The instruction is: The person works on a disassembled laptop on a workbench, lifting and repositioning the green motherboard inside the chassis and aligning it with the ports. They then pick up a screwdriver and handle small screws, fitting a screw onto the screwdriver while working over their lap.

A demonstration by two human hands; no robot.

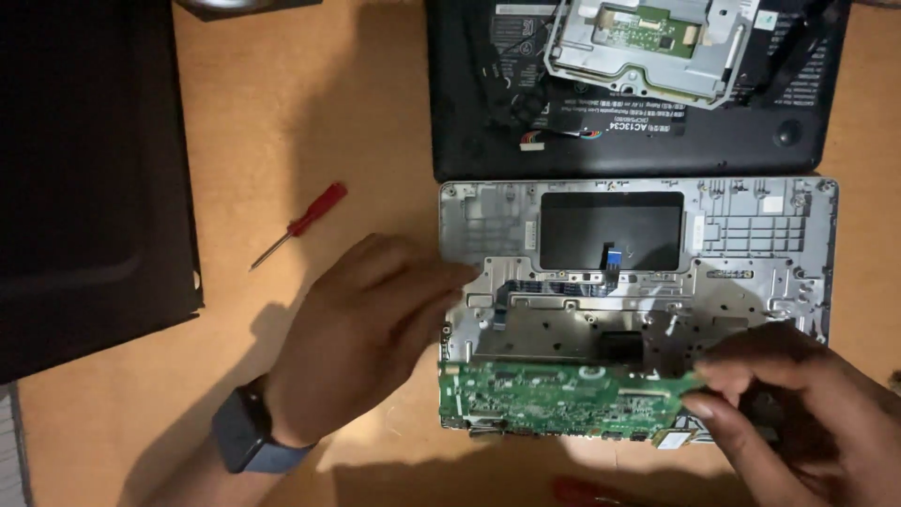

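The left hand [361,333] lies on the left edge of the silver chassis [751,244], fingers loosely curled and pointing toward 3 o'clock, their tips on the metal; it grips nothing. A dark watch [246,432] sits on that wrist. The right hand [807,404], at 4 o'clock in the view, pinches the right end of the green board [554,399] between thumb and fingers. The board lies along the chassis's 6 o'clock edge, its long side running left to right.

In the chassis, a black touchpad panel [610,230] sits toward 12 o'clock, with a small blue ribbon tab [612,256] at its lower edge.

At 12 o'clock beyond the chassis lies a black cover [469,131] with a metal bracket [648,47] on it. A red screwdriver [300,223] rests on the wooden table [282,113] at 10 o'clock from the left hand, well apart from it. A large black panel [84,178] fills the 9 o'clock side. Something red [582,490] shows at the 6 o'clock edge; I cannot tell what it is.
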